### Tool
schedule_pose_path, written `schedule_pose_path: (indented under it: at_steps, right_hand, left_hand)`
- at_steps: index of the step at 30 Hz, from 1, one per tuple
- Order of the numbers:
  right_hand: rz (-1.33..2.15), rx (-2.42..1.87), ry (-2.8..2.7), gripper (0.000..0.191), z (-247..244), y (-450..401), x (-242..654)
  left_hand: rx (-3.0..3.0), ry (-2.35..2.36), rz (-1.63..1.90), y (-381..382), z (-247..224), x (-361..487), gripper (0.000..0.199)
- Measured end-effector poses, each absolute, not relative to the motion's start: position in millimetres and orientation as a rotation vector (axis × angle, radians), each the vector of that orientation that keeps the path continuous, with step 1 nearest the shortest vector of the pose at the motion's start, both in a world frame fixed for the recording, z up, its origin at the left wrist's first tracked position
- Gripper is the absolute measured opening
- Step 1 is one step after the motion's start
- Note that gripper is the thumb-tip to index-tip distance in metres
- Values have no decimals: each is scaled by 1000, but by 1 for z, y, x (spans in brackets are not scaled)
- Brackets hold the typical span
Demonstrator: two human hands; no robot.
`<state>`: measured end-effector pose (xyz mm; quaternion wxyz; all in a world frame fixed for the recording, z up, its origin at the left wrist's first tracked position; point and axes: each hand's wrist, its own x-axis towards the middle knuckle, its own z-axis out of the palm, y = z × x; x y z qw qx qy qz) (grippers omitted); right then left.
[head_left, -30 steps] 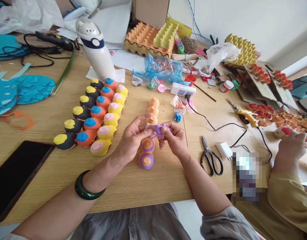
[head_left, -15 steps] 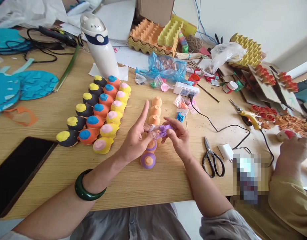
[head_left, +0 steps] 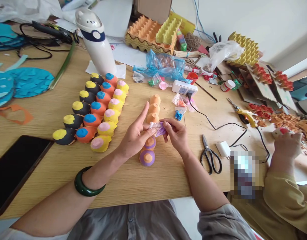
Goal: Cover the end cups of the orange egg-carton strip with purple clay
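Observation:
Between my hands is a small clear plastic bag with purple clay in it (head_left: 159, 130). My left hand (head_left: 134, 135) pinches one end of the bag between thumb and fingers, with its index finger pointing up. The fingers of my right hand (head_left: 177, 133) close on the purple end. Beneath them on the table runs a strip of orange egg-carton cups (head_left: 153, 108), its middle partly hidden by my hands. The nearest cups (head_left: 147, 158) carry purple around an orange tip. Left of my hands lie painted rows of black, orange and yellow cups (head_left: 96, 110).
Black scissors (head_left: 210, 156), a white charger (head_left: 223, 149) and a yellow-handled hot glue gun (head_left: 247, 115) lie to the right. A white power strip (head_left: 184, 88) and a tall bottle (head_left: 98, 46) stand farther back. A phone (head_left: 18, 173) lies left. Another person's hand (head_left: 288, 146) is at far right.
Both hands stay over the orange strip. My right fingers have closed in on the purple end, and the bag looks flatter and more spread. The whole view has shifted slightly.

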<state>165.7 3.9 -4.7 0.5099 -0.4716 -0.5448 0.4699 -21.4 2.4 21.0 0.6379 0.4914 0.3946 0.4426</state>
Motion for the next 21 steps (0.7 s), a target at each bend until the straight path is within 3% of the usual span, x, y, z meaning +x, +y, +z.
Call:
schedule_pose_path:
  at_steps: [7,14,21]
  right_hand:
    - [1282,-1072,-1179,54,-5,2,163]
    - [903,-1163,-1595,46,-2,-3,162]
    - [1253,-1126,-1381,51,-3,-3,158]
  left_hand:
    - [1259,978,1056,-2,21,-21,107]
    - [1323,906,1103,-8,16,-20,96]
    - [1296,890,1053,-6,17,-19,102]
